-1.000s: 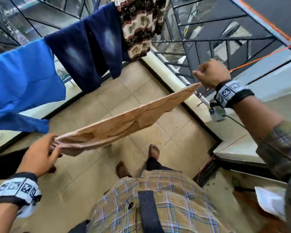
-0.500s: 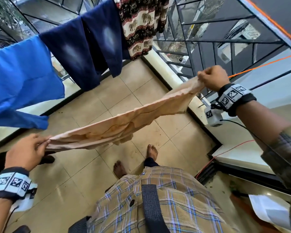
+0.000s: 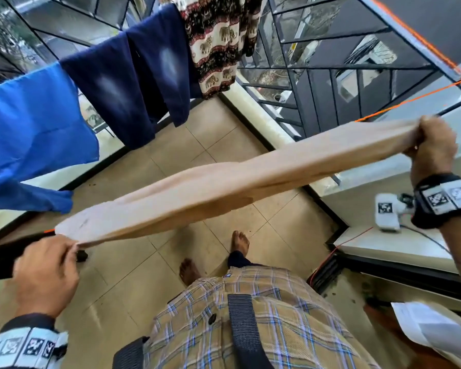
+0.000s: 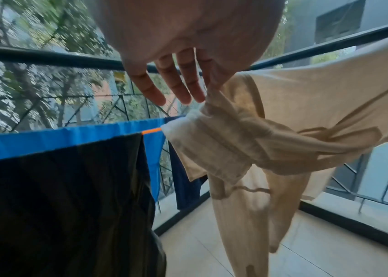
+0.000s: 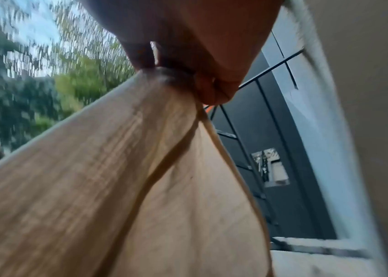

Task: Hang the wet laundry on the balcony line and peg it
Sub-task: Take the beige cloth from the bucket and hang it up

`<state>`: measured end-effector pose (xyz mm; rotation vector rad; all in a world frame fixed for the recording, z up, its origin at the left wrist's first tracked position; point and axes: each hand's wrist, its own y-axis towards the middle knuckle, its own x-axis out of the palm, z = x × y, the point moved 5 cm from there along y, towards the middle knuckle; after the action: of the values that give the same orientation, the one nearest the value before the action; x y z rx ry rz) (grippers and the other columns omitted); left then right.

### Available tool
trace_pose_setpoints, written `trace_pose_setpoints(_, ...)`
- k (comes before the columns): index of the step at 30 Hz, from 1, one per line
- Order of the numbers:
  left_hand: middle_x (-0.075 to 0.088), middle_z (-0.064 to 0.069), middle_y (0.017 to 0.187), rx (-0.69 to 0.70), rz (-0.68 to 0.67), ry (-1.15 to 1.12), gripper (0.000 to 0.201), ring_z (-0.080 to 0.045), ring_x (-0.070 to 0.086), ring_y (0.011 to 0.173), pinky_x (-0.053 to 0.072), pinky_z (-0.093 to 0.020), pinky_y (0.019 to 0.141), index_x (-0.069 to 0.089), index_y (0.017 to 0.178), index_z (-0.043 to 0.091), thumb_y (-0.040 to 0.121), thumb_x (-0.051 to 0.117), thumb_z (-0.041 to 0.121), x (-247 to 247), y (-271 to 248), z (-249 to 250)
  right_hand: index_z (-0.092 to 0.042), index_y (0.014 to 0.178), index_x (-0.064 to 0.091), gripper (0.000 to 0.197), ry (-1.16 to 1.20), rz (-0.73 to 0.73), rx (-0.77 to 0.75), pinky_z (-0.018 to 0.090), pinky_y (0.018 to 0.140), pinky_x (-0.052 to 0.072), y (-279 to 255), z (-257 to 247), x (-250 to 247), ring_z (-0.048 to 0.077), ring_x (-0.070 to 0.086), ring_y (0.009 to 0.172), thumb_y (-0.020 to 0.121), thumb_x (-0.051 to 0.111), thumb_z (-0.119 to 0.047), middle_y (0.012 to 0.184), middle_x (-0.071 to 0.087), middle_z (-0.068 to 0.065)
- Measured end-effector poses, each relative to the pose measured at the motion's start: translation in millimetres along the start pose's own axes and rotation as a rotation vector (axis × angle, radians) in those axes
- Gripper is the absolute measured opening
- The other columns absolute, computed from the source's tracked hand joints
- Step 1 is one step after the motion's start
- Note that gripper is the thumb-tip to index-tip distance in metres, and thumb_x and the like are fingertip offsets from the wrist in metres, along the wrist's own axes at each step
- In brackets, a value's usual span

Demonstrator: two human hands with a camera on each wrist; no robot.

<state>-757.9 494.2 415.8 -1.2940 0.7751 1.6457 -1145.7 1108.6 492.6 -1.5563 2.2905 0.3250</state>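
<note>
A beige garment [image 3: 224,187], limp and creased, stretches taut lengthwise between the left hand [image 3: 44,272], pinching one end, and the right hand [image 3: 431,145], clenching the other.

Four garments hang on the lines: one bright blue cloth [image 3: 30,129], one navy pair of jeans [image 3: 133,83], one elephant-print piece [image 3: 218,43] and one dark garment [image 4: 57,206]. One beige garment [image 3: 224,182] stretches between two hands, left hand [image 3: 44,272] and right hand [image 3: 431,147]. Two bare feet [image 3: 240,239] stand on the tiles.

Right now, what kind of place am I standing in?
Most likely a home balcony used for drying clothes. A metal grille encloses it with trees beyond, an orange line stretches across, and blue cloth and dark jeans already hang over a tiled floor.
</note>
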Motion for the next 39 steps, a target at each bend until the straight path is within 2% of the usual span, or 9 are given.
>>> trace_pose_setpoints(4, 0.061, -0.016, 0.094, 0.025, 0.006, -0.06, 0.039, -0.04, 0.055, 0.085, 0.041, -0.049, 0.077, 0.064, 0.091, 0.004, 0.091, 0.04, 0.034, 41, -11, -12, -0.018, 0.064, 0.058, 0.033, -0.503, -0.295, 0.088, 0.043, 0.066, 0.048, -25, 69, -6, 0.021, 0.05, 0.06, 0.08, 0.049, -0.045, 0.054, 0.054, -0.001)
trace_pose_setpoints(8, 0.062, -0.015, 0.089, 0.082, -0.017, -0.06, 0.041, -0.04, 0.056, 0.081, 0.042, -0.048, 0.077, 0.066, 0.089, 0.005, 0.088, 0.042, 0.038, 54, 12, -2, -0.02, 0.077, 0.056, 0.014, -0.58, -0.479, 0.225, 0.037, 0.066, 0.048, -43, 99, 22, 0.027, 0.061, 0.068, 0.089, 0.063, -0.022, 0.081, 0.065, 0.02)
trace_pose_setpoints(12, 0.063, -0.01, 0.099, 0.025, -0.113, -0.018, 0.045, -0.039, 0.057, 0.096, 0.041, -0.048, 0.088, 0.069, 0.097, 0.013, 0.078, 0.044, 0.046, 59, 37, -17, -0.026, 0.084, 0.062, 0.004, -0.662, -0.426, 0.043, 0.042, 0.083, 0.054, -27, 70, 52, 0.028, 0.068, 0.081, 0.086, 0.063, -0.03, 0.081, 0.07, 0.006)
trace_pose_setpoints(15, 0.061, -0.015, 0.109, -0.049, -0.075, -0.047, 0.05, -0.039, 0.053, 0.105, 0.039, -0.05, 0.095, 0.065, 0.112, 0.012, 0.075, 0.046, 0.04, 43, 57, -13, -0.028, 0.094, 0.062, 0.018, -0.603, -0.384, -0.08, 0.04, 0.084, 0.054, -14, 33, 78, 0.024, 0.067, 0.085, 0.086, 0.062, -0.044, 0.085, 0.069, 0.001)
trace_pose_setpoints(19, 0.064, -0.012, 0.122, 0.014, -0.112, -0.054, 0.048, -0.038, 0.055, 0.114, 0.041, -0.052, 0.1, 0.061, 0.128, 0.02, 0.082, 0.055, 0.035, 46, 88, -18, -0.031, 0.086, 0.064, 0.039, -0.557, -0.397, -0.063, 0.041, 0.087, 0.055, 3, 13, 110, 0.02, 0.069, 0.09, 0.076, 0.056, -0.068, 0.091, 0.073, -0.001)
trace_pose_setpoints(23, 0.07, 0.0, 0.113, 0.002, -0.227, 0.043, 0.032, -0.03, 0.062, 0.107, 0.05, -0.051, 0.087, 0.065, 0.119, 0.036, 0.088, 0.069, 0.026, 67, 99, -27, -0.031, 0.073, 0.059, 0.028, -0.628, -0.369, -0.048, 0.042, 0.089, 0.054, -3, 8, 127, 0.026, 0.068, 0.096, 0.08, 0.059, -0.058, 0.094, 0.073, 0.002)
trace_pose_setpoints(30, 0.073, -0.005, 0.101, -0.007, -0.192, 0.18, 0.02, -0.036, 0.065, 0.095, 0.048, -0.047, 0.074, 0.073, 0.108, 0.031, 0.089, 0.07, 0.026, 65, 93, -36, -0.023, 0.092, 0.075, 0.035, -0.717, -0.311, 0.002, 0.037, 0.087, 0.055, 1, 16, 121, 0.025, 0.068, 0.091, 0.079, 0.062, -0.053, 0.087, 0.074, 0.001)
trace_pose_setpoints(36, 0.07, 0.001, 0.103, -0.111, -0.16, 0.04, 0.02, -0.029, 0.063, 0.097, 0.05, -0.047, 0.082, 0.064, 0.111, 0.039, 0.092, 0.059, 0.043, 77, 89, -90, -0.024, 0.067, 0.069, 0.026, -0.729, -0.311, 0.02, 0.03, 0.081, 0.054, 9, 3, 112, 0.018, 0.069, 0.079, 0.082, 0.068, -0.045, 0.063, 0.068, -0.005)
trace_pose_setpoints(39, 0.07, 0.003, 0.104, -0.157, -0.111, -0.081, 0.03, -0.024, 0.064, 0.098, 0.049, -0.039, 0.086, 0.063, 0.111, 0.04, 0.091, 0.046, 0.055, 81, 88, -121, -0.02, 0.072, 0.072, 0.027, -0.75, -0.318, -0.022, 0.028, 0.078, 0.053, 12, -6, 107, 0.015, 0.069, 0.076, 0.084, 0.069, -0.044, 0.063, 0.069, -0.001)
